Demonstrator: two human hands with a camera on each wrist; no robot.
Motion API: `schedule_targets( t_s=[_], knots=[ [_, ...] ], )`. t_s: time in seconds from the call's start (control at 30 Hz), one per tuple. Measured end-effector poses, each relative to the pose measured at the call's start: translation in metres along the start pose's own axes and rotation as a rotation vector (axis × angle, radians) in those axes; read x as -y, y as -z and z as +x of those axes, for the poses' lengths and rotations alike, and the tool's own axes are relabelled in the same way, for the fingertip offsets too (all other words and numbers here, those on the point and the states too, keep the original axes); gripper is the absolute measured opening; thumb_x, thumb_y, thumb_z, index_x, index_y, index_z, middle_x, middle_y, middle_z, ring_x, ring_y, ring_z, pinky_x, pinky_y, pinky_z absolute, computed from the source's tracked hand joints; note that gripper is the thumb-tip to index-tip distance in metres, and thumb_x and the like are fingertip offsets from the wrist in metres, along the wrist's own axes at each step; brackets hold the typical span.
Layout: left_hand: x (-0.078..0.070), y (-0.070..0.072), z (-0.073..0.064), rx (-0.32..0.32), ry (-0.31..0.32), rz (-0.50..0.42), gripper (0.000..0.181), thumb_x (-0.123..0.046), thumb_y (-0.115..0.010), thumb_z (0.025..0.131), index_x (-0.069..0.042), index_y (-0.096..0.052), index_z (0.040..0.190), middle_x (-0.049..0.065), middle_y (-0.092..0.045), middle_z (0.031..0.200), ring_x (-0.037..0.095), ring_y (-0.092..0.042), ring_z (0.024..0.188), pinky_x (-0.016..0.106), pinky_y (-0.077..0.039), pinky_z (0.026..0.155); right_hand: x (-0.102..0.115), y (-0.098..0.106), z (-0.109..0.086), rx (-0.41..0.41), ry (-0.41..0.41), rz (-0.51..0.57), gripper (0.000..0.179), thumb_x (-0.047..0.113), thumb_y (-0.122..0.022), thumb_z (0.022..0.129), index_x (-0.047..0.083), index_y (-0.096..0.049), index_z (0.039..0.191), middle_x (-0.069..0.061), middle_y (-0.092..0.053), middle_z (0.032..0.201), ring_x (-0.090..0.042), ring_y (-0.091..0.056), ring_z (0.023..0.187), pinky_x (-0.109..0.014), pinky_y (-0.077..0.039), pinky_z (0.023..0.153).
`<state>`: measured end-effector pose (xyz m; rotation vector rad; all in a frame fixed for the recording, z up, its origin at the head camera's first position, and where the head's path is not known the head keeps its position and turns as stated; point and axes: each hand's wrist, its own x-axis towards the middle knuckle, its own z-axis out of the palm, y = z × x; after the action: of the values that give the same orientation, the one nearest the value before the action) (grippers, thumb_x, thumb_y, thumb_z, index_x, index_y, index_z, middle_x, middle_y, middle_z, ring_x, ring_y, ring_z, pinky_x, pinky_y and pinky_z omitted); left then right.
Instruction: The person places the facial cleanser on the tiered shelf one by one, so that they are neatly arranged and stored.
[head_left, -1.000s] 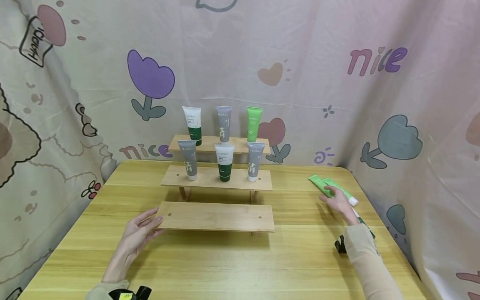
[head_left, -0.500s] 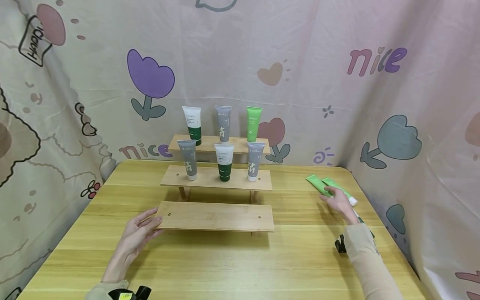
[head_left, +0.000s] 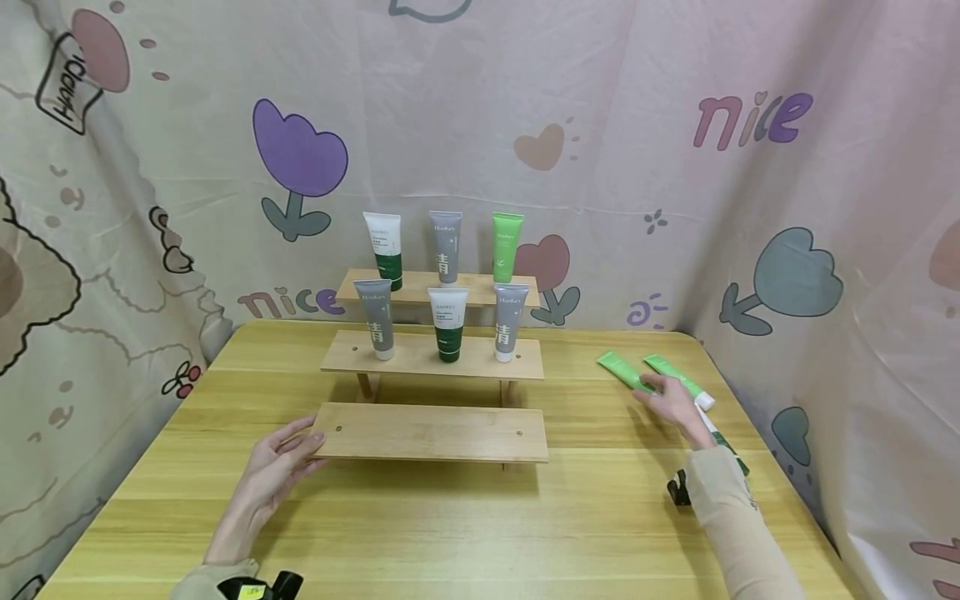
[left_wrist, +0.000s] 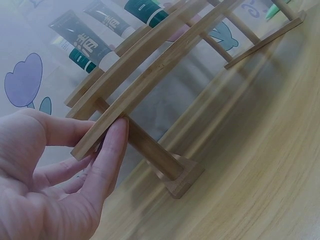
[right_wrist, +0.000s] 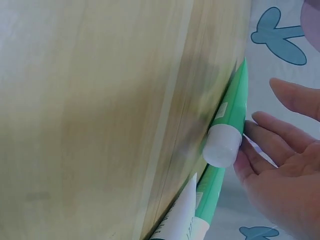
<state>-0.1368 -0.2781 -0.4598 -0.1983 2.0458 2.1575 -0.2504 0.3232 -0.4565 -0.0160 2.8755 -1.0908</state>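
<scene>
My left hand point(head_left: 273, 475) pinches the left end of the lowest board of a three-tier wooden display stand point(head_left: 431, 433). In the left wrist view, the thumb and fingers point(left_wrist: 107, 155) close around that board's end, above its round leg. My right hand point(head_left: 671, 404) is over a green squeeze tube point(head_left: 619, 367) lying at the table's right. In the right wrist view its fingers touch the side of that tube point(right_wrist: 234, 102), with the thumb held apart. A second green tube point(head_left: 666, 367) and a white and dark green tube point(head_left: 726, 443) lie beside it.
On the upper tiers stand several upright tubes: a white and green one point(head_left: 448, 321) between two grey ones point(head_left: 377, 317) in the middle, and a green one point(head_left: 507, 246) at top right. Printed curtains point(head_left: 600, 125) hang close behind the table point(head_left: 450, 542) and along its sides.
The nearer green tube has slid left, away from the other green tube, as the right hand shifted slightly left with it. The left hand and the stand have not moved.
</scene>
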Motion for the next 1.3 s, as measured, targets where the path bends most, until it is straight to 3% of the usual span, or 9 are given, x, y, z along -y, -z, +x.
schedule_targets(
  t_s=[0.37, 0.5, 0.6, 0.73, 1.13, 1.3],
  knots=[
    [0.001, 0.001, 0.001, 0.009, 0.003, 0.005, 0.073, -0.011, -0.057, 0.103, 0.007, -0.012, 0.158, -0.009, -0.059, 0.111, 0.000, -0.067, 0.097, 0.020, -0.062, 0.091, 0.003, 0.000, -0.003, -0.019, 0.027, -0.007, 0.042, 0.014, -0.063, 0.098, -0.013, -0.058, 0.131, -0.035, -0.056, 0.136, -0.054, -0.052, 0.125, -0.061, -0.050, 0.106],
    [0.001, 0.001, 0.000, 0.002, 0.006, 0.008, 0.073, -0.011, -0.058, 0.103, 0.007, -0.013, 0.158, -0.008, -0.058, 0.111, 0.000, -0.067, 0.096, 0.020, -0.062, 0.091, 0.003, 0.000, -0.005, -0.028, 0.050, 0.013, 0.039, 0.011, -0.068, 0.095, -0.012, -0.062, 0.127, -0.034, -0.061, 0.129, -0.050, -0.059, 0.118, -0.041, -0.061, 0.090],
    [0.001, 0.000, 0.000, 0.002, 0.004, 0.004, 0.073, -0.011, -0.058, 0.103, 0.008, -0.013, 0.158, -0.009, -0.058, 0.111, 0.000, -0.067, 0.097, 0.020, -0.062, 0.091, 0.002, 0.001, -0.005, -0.033, 0.049, 0.040, 0.037, 0.008, -0.070, 0.093, -0.011, -0.065, 0.124, -0.033, -0.064, 0.125, -0.047, -0.063, 0.112, -0.022, -0.058, 0.077],
    [0.000, 0.000, -0.001, 0.008, -0.005, -0.004, 0.074, -0.010, -0.058, 0.103, 0.009, -0.012, 0.157, -0.010, -0.058, 0.110, -0.001, -0.066, 0.098, 0.020, -0.062, 0.091, 0.001, 0.001, -0.004, -0.042, 0.047, 0.059, 0.033, 0.006, -0.072, 0.090, -0.010, -0.068, 0.119, -0.031, -0.067, 0.121, -0.045, -0.066, 0.109, -0.014, -0.055, 0.072],
    [0.001, 0.001, -0.001, 0.004, -0.016, -0.013, 0.073, -0.010, -0.057, 0.103, 0.010, -0.012, 0.157, -0.012, -0.060, 0.108, -0.001, -0.065, 0.097, 0.019, -0.062, 0.090, -0.001, -0.010, 0.006, -0.090, 0.064, 0.050, 0.029, 0.000, -0.076, 0.084, -0.010, -0.070, 0.110, -0.028, -0.072, 0.109, -0.031, -0.071, 0.093, -0.014, -0.054, 0.071],
    [0.001, 0.000, -0.001, -0.001, -0.013, -0.009, 0.073, -0.010, -0.058, 0.103, 0.009, -0.012, 0.157, -0.011, -0.060, 0.108, 0.000, -0.066, 0.096, 0.019, -0.062, 0.090, 0.002, -0.011, 0.009, -0.055, 0.057, 0.034, 0.037, 0.002, -0.077, 0.083, -0.013, -0.066, 0.116, -0.030, -0.070, 0.113, -0.036, -0.069, 0.098, -0.030, -0.061, 0.082]
  ],
)
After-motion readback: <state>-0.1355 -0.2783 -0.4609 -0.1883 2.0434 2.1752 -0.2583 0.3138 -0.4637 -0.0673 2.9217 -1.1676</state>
